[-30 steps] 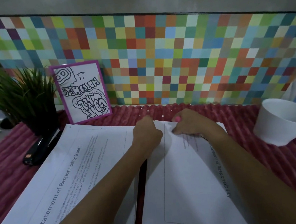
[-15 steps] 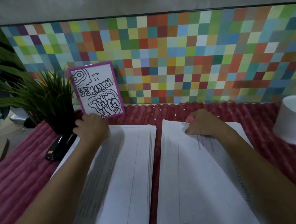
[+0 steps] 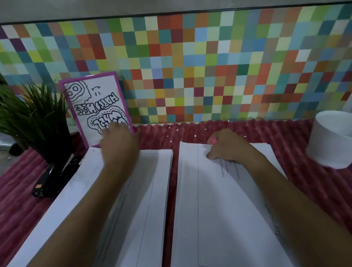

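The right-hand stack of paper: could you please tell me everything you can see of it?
The right-hand stack of paper is a thin pile of white sheets; the top one shows a printed border line with some sideways print. It lies flat on the red ribbed cloth, a narrow gap from the left stack. The right hand grips its top sheet's far edge.

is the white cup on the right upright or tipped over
Upright. The white cup stands on its base on the ribbed red cloth, with its open mouth facing up.
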Motion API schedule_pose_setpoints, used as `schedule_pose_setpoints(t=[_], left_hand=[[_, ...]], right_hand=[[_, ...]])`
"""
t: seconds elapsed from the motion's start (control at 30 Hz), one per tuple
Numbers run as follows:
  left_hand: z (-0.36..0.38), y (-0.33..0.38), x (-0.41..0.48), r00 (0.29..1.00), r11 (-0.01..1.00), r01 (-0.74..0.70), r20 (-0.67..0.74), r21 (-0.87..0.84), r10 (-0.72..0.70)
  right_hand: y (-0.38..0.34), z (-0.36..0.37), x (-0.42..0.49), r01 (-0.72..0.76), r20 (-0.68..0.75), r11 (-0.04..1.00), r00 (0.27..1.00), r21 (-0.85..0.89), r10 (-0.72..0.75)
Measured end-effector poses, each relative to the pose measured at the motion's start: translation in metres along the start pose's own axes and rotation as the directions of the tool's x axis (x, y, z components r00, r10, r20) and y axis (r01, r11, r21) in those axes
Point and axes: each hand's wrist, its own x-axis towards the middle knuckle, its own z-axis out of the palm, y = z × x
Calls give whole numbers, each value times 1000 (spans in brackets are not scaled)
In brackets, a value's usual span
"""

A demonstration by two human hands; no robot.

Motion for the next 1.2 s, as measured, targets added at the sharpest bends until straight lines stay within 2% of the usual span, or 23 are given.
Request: schedule_pose_setpoints(t=[0.03,0.1,0.17,0.23,0.37,0.53,0.67,0.77,0.9,1.03,1.2], left_hand=[[1,18,-6,993,988,-106,31,-112,110],[6,50,-19,957,959,-146,212,-243,199],[10,74,-32,909,982,-105,386,-157,159],[14,86,-42,896,993,-118,428,-17,114],[19,89,-49,941,995,-81,325,-61,96],[20,87,-50,973,965,-24,217,-261,83],[18,82,-43,955,808,121,290,-576,63],[16,79,-40,956,707,148,282,-691,76],[15,76,-39,958,628,167,276,-760,78],[16,74,-41,952,609,186,295,-771,82],[17,76,-46,967,721,5,188,-692,174]], right_hand=[[0,1,-2,1,-11,1000,1000,16,-1],[-1,3,-3,11,-50,1000,999,23,-10],[0,6,-5,19,-91,1000,996,14,-18],[1,8,-6,25,-119,1000,993,10,-24],[1,8,-5,15,-149,1000,989,-26,-19],[1,9,-7,41,-230,999,972,-33,-48],[1,5,-9,43,-294,999,955,-20,-47],[0,2,-9,44,-307,999,951,8,-39],[-3,2,-9,82,-328,995,943,53,-61],[-3,2,-8,93,-383,991,923,99,-48],[0,1,-5,93,-409,986,912,139,-29]])
